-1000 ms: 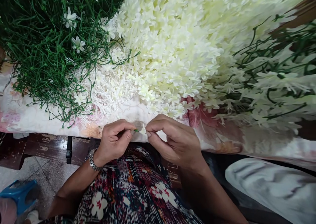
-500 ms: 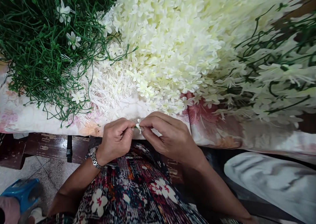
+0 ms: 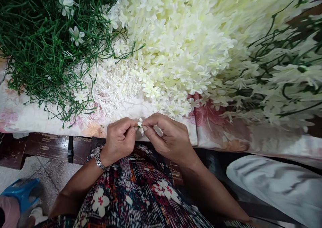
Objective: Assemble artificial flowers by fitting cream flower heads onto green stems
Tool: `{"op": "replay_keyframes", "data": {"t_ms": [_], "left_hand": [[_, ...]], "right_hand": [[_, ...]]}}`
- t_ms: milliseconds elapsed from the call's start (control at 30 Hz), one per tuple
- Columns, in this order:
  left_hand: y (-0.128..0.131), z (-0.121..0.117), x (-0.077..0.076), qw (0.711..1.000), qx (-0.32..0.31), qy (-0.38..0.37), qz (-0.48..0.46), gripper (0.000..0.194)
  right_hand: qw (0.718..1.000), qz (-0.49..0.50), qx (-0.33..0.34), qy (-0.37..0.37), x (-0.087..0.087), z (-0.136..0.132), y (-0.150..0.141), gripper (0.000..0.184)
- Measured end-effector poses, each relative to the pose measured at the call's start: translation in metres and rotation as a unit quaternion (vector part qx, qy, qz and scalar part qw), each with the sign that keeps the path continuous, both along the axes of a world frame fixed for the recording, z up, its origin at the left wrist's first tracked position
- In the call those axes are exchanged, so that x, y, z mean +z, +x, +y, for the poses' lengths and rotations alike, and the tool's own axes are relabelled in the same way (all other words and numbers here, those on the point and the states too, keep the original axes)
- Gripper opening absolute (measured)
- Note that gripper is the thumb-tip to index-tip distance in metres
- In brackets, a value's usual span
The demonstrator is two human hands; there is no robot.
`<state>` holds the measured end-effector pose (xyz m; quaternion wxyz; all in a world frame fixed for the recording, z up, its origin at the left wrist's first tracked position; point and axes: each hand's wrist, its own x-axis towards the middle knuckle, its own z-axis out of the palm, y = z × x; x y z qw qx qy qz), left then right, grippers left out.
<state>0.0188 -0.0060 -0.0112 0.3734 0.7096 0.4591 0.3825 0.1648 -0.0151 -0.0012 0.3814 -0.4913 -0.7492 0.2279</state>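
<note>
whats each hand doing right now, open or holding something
Left hand: closed, fingertips pinched at the small white flower.
Right hand: closed, thumb and finger pinching the same flower from the other side.

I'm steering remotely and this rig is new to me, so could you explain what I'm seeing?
There is no machine here: these are a person's bare left hand and right hand. The view comes from a camera worn on that person's head, looking forward and down. Between their fingertips the hands pinch a small white artificial flower.

On the floral cloth lie green plastic stems at the left, fine white strands beside them, and a big heap of creamy white blossoms in the middle. At the right, white flowers mix with green stems, partly blurred.
</note>
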Motion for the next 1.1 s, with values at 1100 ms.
{"op": "replay_keyframes", "data": {"t_ms": [1100], "left_hand": [[0.003,0.001,-0.003,0.998,-0.008,0.061,0.027,0.013]], "right_hand": [[0.999,0.014,0.037,-0.033,-0.014,-0.002,0.009,0.007]]}}
